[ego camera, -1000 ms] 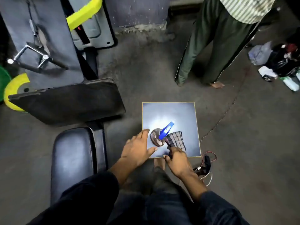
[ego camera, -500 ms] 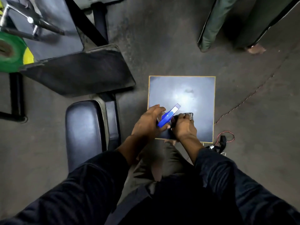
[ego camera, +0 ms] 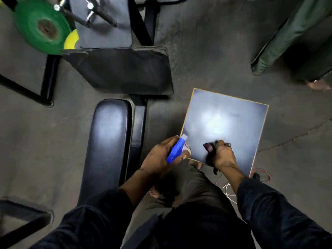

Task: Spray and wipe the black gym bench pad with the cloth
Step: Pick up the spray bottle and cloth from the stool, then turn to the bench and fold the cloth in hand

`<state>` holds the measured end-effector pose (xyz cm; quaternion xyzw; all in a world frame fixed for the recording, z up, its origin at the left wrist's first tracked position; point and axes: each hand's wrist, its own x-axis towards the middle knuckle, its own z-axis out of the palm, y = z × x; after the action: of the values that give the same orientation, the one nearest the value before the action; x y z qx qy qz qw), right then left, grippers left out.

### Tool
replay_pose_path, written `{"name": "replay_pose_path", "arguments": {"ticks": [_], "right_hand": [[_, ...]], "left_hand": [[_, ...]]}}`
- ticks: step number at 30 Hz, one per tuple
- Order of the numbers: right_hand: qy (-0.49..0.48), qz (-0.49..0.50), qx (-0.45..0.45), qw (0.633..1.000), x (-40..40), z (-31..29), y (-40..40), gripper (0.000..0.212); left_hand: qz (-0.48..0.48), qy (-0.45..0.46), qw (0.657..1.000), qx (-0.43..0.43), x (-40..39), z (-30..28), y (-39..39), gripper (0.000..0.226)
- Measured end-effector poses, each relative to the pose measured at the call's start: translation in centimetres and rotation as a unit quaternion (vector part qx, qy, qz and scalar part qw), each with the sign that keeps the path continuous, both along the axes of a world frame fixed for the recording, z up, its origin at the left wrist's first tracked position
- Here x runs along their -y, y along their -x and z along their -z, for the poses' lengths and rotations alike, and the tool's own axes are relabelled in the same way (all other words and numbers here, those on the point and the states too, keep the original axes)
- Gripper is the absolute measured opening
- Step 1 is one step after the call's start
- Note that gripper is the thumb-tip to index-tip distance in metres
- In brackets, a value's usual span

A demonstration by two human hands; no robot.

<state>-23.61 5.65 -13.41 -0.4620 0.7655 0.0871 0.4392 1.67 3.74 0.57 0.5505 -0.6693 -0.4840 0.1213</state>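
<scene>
The left hand (ego camera: 159,157) is wrapped around a spray bottle (ego camera: 177,149) with a blue trigger head, held over the near-left corner of the grey square board (ego camera: 233,123) lying on the floor. The right hand (ego camera: 223,155) is closed on a dark bunched cloth (ego camera: 209,147) at the board's near edge, just right of the bottle. The black gym bench pad (ego camera: 107,141) lies left of the board, well apart from both hands, with a green weight plate (ego camera: 42,27) beyond the board's far-left side.
</scene>
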Motion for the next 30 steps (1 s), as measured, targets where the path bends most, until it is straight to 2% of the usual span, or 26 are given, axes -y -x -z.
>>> {"name": "replay_pose_path", "arguments": {"ticks": [3,8,13,17,21,25,30], "right_hand": [[-0.015,-0.037,-0.002,0.999,0.7,-1.0,-1.7,0.053],[0.025,-0.119,0.000,0.993,1.4,-3.4,-7.0,0.042],[0.055,-0.179,-0.009,0.982,-0.6,-6.5,-13.9,0.037],[0.040,-0.279,-0.018,0.959,-3.5,-8.2,-20.5,0.035],[0.027,-0.391,-0.023,0.920,-7.0,-9.4,-29.1,0.048],[0.031,-0.463,-0.001,0.886,-10.1,-9.8,-37.1,0.052],[0.061,-0.508,0.049,0.858,-12.6,-8.7,-45.7,0.039]], "left_hand": [[-0.037,-0.023,0.999,0.029,-2.9,0.3,-3.9,0.059],[-0.150,-0.025,0.988,0.016,-9.6,1.0,-10.1,0.024],[-0.253,-0.022,0.967,-0.003,-17.2,1.8,-16.6,0.021],[-0.357,-0.017,0.934,-0.026,-22.1,2.0,-20.5,0.017],[-0.479,-0.007,0.874,-0.073,-26.9,1.9,-24.4,0.014],[-0.549,-0.007,0.831,-0.089,-30.9,1.8,-27.9,0.013],[-0.598,0.002,0.800,-0.046,-35.2,2.7,-30.9,0.012]]}}
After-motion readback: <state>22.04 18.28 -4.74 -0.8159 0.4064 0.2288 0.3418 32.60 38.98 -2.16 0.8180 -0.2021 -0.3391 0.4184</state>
